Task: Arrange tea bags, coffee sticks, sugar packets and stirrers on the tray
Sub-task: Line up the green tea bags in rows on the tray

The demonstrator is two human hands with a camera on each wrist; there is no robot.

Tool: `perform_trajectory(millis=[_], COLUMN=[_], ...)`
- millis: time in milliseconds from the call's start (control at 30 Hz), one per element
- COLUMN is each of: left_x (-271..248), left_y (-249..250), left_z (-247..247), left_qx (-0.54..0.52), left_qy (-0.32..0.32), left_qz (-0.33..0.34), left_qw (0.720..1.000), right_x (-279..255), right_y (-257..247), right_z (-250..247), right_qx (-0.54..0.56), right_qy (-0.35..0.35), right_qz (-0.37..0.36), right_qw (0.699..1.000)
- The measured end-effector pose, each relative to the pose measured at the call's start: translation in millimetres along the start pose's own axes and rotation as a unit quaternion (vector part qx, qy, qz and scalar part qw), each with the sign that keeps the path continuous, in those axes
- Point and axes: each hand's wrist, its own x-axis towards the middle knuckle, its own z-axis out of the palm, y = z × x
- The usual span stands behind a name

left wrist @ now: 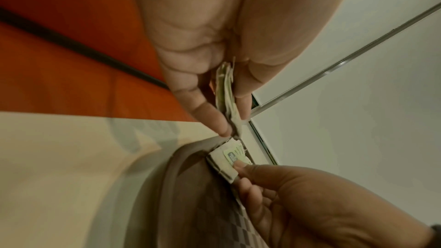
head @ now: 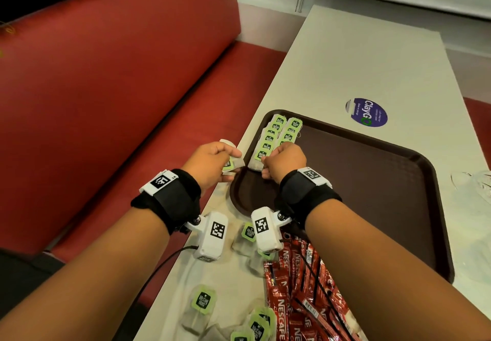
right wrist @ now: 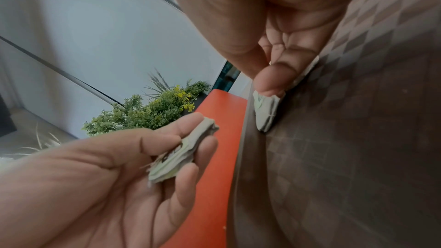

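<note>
My view took in a long pale table (head: 358,56) beside a red bench. On it lay a brown tray (head: 385,181), a purple round sticker (head: 366,112), loose tea bags (head: 204,299), red coffee sticks (head: 300,287) and some clear plastic (head: 473,184) near its right edge.

1. Room dim and warm-toned. Top left corner of the head view is black.
2. White table (head: 353,56) is brightest beyond the hands. Brown tray (head: 372,181) stays dark, with no glare.
3. Head view bows straight edges toward the frame borders.
4. Left wrist view: left hand (left wrist: 214,44) soft and out of focus. A faint shadow lies on the table below its fingertips.
5. Right wrist view: right hand (right wrist: 274,25) blurred. The plant (right wrist: 148,108) behind is sharper.
</note>
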Motion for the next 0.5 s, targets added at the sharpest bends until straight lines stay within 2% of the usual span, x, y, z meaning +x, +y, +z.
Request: perform_trajectory(millis=[267,433,500], left_x=[-3.3,-2.2,-2.4], left_y=[-0.3,1.8,4.1], left_z=[2.3,8.1,12.7], left_qx=[-0.009,-0.041,-0.045], left_qy=[-0.035,-0.047,-0.071], left_qz=[0.025,0.028,0.024], left_qw=[0.999,0.998,0.996], right_x=[1.7,-7.5,-12.4], right_y=[-1.4,-11.8,-19.5], right_z=[-2.6,-13.1,-19.0], right_qx=[-0.035,-0.014,0.014], right_qy=[0.002,-0.003,-0.048], right_qz=[-0.004,-0.128,-0.127], right_qw=[0.999,0.992,0.991])
